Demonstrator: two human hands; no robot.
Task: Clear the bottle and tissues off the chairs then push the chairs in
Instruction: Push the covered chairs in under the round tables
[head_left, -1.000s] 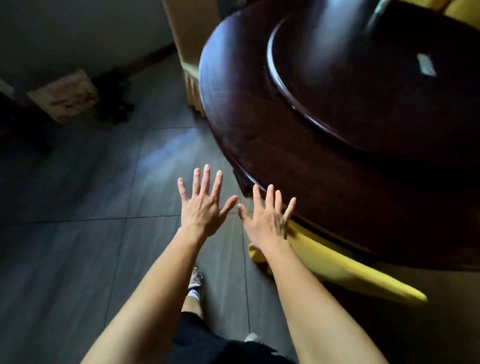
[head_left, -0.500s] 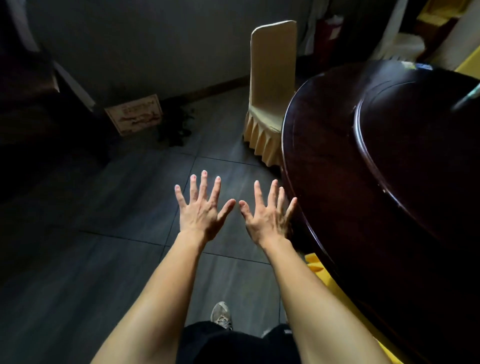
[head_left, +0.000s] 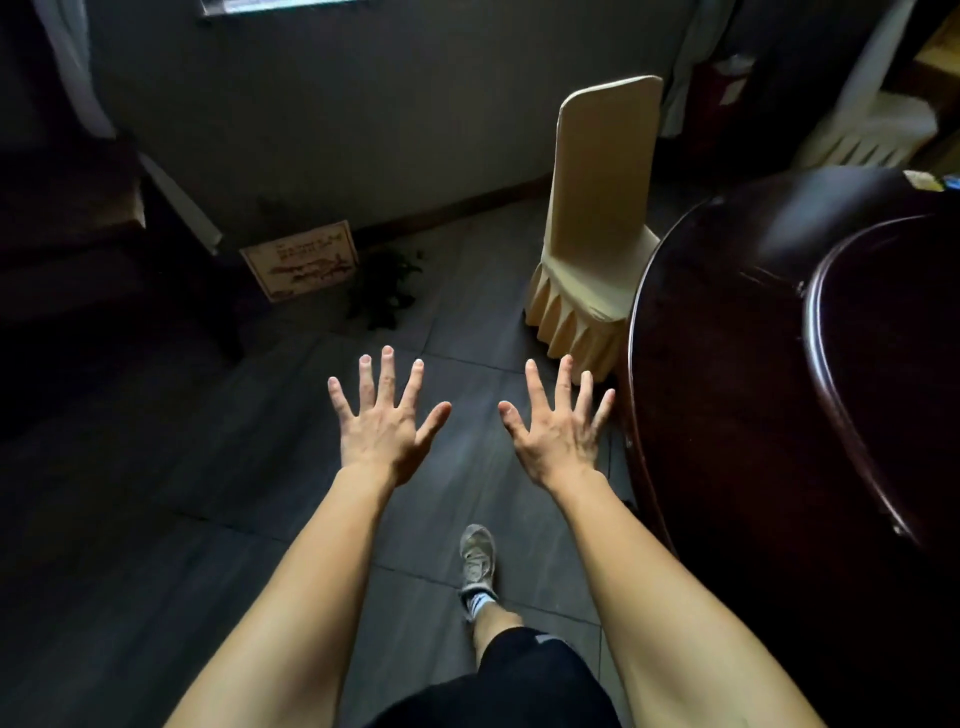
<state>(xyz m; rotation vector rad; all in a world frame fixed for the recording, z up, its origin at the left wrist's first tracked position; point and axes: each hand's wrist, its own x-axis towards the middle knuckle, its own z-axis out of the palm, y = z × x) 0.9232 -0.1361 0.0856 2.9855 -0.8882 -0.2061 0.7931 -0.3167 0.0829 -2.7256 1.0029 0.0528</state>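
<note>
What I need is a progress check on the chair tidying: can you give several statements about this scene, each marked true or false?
1. The left hand and right hand are spread open, holding nothing. True.
2. A bottle stands on the cream fabric-covered chair. False: no bottle shows on its visible seat.
3. The dark round wooden table is to the right of the hands. True.
4. The right hand grips the chair's back. False: it hovers apart from the chair, over the grey tiled floor.
</note>
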